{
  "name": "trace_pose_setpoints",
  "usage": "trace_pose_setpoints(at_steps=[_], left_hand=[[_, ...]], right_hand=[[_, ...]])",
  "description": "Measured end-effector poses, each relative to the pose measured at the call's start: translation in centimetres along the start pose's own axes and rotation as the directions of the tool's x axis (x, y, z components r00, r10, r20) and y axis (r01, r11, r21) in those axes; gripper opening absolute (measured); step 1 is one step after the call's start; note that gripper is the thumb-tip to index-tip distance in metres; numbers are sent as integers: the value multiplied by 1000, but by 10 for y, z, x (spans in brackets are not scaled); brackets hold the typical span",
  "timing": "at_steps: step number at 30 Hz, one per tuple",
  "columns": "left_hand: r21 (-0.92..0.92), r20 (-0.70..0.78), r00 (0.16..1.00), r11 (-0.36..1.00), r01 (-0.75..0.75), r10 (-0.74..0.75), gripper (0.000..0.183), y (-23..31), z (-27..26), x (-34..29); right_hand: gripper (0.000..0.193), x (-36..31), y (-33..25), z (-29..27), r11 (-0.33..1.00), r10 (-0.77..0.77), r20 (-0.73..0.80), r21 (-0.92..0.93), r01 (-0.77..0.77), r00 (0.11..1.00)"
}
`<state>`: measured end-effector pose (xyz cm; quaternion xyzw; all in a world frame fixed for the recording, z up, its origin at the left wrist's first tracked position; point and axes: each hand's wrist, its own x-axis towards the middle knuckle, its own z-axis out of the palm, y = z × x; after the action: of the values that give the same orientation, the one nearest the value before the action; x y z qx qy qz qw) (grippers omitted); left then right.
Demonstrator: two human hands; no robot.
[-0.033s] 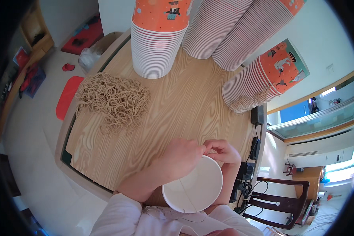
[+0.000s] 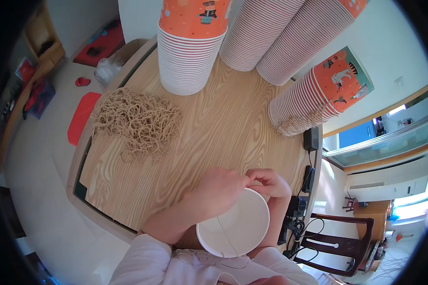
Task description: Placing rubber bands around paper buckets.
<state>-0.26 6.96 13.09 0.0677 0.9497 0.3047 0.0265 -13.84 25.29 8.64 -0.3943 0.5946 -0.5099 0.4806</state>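
L hand (image 2: 221,190) & R hand (image 2: 268,184) pinch wht bucket (image 2: 247,223) at far rim, w/ tan cord pile (image 2: 140,121) far left & bucket stack (image 2: 302,99) far right.

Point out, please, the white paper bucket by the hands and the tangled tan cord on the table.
White paper bucket (image 2: 247,219), head view: its open interior.
Tangled tan cord (image 2: 139,119), head view: middle of the heap.

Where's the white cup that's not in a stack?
In the head view, the white cup is low down, just right of the middle, in front of the white shirt. The left hand and right hand meet at its far rim.
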Motion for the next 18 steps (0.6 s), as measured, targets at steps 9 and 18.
trace_pose_setpoints(at_steps=[9,18], left_hand=[[-21,37,999,999,33,-32,16,3,4,0],[60,-84,995,997,-54,59,13,6,3,1]], right_hand=[[6,-1,3,-2,995,40,26,-97,-37,999],[16,-7,-11,-2,993,-62,-48,-100,57,997]])
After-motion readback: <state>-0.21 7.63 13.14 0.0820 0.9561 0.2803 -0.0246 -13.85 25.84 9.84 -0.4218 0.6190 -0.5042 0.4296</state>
